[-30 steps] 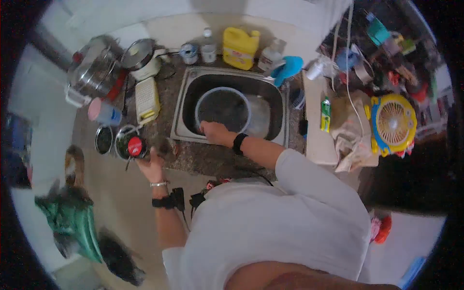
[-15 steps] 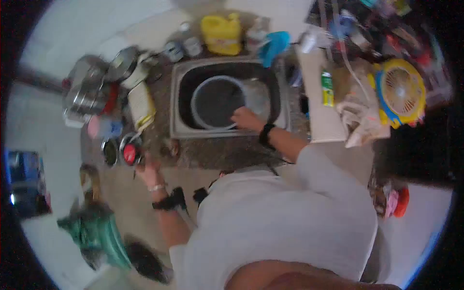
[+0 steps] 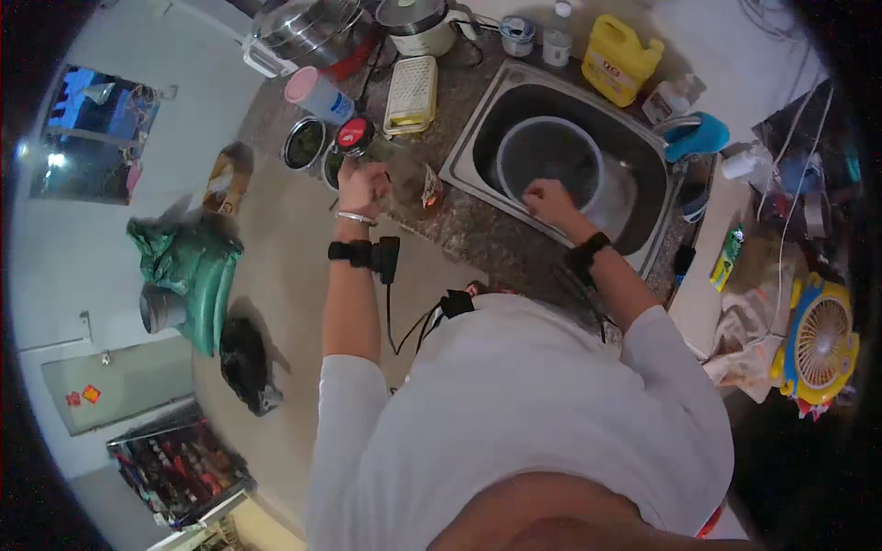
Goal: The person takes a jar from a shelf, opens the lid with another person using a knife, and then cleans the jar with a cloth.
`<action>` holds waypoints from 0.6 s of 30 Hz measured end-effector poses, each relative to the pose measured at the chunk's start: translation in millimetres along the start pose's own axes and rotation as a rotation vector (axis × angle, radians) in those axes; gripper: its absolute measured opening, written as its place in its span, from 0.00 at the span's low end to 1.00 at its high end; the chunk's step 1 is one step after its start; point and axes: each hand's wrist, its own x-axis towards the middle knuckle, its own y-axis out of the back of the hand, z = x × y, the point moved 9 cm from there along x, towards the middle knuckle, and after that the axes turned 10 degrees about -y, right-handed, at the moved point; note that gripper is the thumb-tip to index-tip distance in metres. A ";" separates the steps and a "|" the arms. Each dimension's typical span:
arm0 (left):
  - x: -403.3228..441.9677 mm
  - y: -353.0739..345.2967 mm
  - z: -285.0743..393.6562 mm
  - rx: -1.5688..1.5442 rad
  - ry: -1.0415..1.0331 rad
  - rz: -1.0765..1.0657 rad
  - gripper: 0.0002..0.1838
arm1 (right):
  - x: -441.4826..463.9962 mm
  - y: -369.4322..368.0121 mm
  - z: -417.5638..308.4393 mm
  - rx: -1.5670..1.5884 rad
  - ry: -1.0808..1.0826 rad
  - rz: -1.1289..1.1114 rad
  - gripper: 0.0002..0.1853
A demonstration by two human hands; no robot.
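My left hand (image 3: 365, 186) is closed at the near side of a clear jar (image 3: 378, 150) with a black-and-red lid (image 3: 353, 132); the fingers are partly hidden. Beside the jar, a metal bowl (image 3: 305, 142) holds something dark green. A second bowl (image 3: 333, 167) shows partly behind my left hand. My right hand (image 3: 549, 200), fingers curled in, is over the near edge of a round, pale-rimmed basin (image 3: 601, 170) in the sink (image 3: 478, 174). Whatever those fingers hold, if anything, is hidden.
A pink-lidded container (image 3: 322, 96), a yellow-and-white grater (image 3: 411, 95) and a pot (image 3: 418, 32) stand left of the sink. Behind it is a yellow jug (image 3: 621, 60). A blue cloth (image 3: 698, 138) hangs by the tap. A yellow fan (image 3: 820, 340) stands at the right.
The view has turned, so the counter appears tilted. My left hand and the red-lidded jar have shifted away from the second bowl. My right hand stays by the basin's near edge.
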 end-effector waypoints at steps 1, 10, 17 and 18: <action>1.2 -4.3 4.7 0.058 0.008 -0.010 0.14 | 7.1 -12.0 -7.3 0.030 -0.038 -0.061 0.10; 9.3 -15.4 7.5 0.033 -0.010 -0.045 0.12 | 34.5 -83.1 -132.3 -0.058 0.156 -0.073 0.18; 1.5 -9.1 22.0 0.646 0.029 -0.046 0.16 | 62.2 -104.9 -180.1 0.198 0.295 -0.063 0.27; -4.7 -17.9 31.9 0.651 -0.032 -0.052 0.16 | 65.2 -117.0 -178.2 0.192 0.226 -0.161 0.27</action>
